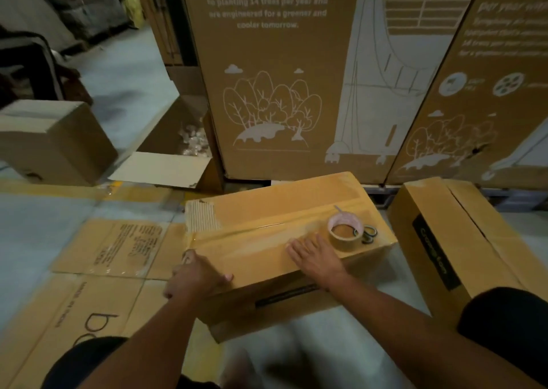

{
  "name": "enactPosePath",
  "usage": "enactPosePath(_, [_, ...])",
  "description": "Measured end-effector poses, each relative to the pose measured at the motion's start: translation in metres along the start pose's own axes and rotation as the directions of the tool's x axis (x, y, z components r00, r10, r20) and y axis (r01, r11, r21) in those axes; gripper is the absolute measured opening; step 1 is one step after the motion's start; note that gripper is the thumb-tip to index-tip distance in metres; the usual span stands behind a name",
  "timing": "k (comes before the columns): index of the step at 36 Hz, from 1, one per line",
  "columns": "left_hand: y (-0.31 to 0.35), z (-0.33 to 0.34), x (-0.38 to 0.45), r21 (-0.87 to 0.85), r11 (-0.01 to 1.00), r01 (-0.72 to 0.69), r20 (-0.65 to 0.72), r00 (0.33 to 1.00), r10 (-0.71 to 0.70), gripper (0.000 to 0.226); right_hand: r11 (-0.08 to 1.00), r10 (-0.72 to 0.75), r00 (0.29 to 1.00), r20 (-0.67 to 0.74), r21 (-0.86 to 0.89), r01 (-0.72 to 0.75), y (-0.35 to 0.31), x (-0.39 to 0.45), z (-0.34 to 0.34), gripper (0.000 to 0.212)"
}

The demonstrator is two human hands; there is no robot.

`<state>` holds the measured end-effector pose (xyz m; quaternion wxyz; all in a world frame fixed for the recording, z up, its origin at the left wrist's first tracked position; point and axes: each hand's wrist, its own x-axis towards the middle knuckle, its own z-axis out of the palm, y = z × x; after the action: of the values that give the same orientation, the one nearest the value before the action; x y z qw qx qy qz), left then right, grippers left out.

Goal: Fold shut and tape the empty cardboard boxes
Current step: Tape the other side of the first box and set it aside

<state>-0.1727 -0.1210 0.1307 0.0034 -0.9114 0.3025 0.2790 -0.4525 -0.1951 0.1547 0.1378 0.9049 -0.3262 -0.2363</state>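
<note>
both bare forearms reach in from the bottom edge toward the closed cardboard box [267, 258], a rectangular brown carton sitting on the floor just in front of the person, its top flaps folded flat and a glossy strip of clear tape [261, 228] running along the centre seam. at its far left corner the outer paper is torn away, showing ribbed corrugation. behind it stand tall printed cartons [267, 77], matte brown with white line drawings of trees and blurred lettering. to the right, another brown carton [450, 240] lies close by, with a dark slit between its flaps and a black label down its side. flattened cardboard sheets [112, 249] with black print lie spread on the pale floor [35, 225] to the left; further left sits a smaller closed box [53, 142], and beside it an open box [178, 151] holding small pale round pieces, too blurred to identify.

left hand [195, 276] curls over the near left corner of the box, fingers wrapped down the side and thumb on top. right hand [314, 258] lies flat on the lid, fingers spread and straight, just beside the tape roll [345, 230], a round ring with a pinkish top and brown core resting on the lid. small metal scissors [369, 234] lie touching the roll on its right
</note>
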Motion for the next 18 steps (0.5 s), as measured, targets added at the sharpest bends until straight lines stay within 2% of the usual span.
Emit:
enactPosePath(5, [0.017, -0.010, -0.058, -0.013, 0.993, -0.118, -0.047, 0.992, 0.118, 0.113, 0.995, 0.085, 0.992, 0.094, 0.047, -0.090, 0.022, -0.007, 0.003, 0.075])
enactPosePath(9, [0.020, 0.004, -0.068, -0.216, 0.935, -0.280, -0.065, 0.960, 0.272, 0.105, 0.985, 0.157, 0.981, 0.111, 0.053, -0.163, 0.039, -0.024, 0.012, 0.073])
enactPosePath(13, [0.024, 0.024, -0.084, -0.289, 0.928, -0.236, -0.057, 0.972, 0.230, 0.106, 0.971, 0.215, 0.970, 0.112, 0.078, -0.224, 0.056, -0.041, 0.021, 0.073])
enactPosePath(15, [0.027, 0.025, -0.097, -0.324, 0.926, -0.194, -0.059, 0.981, 0.185, 0.096, 0.965, 0.230, 0.966, 0.120, 0.101, -0.242, 0.059, -0.045, 0.021, 0.073])
enactPosePath(18, [0.035, 0.023, -0.105, -0.452, 0.890, -0.055, 0.021, 0.997, 0.073, 0.073, 0.958, 0.249, 0.961, 0.123, 0.116, -0.263, 0.060, -0.048, 0.023, 0.079])
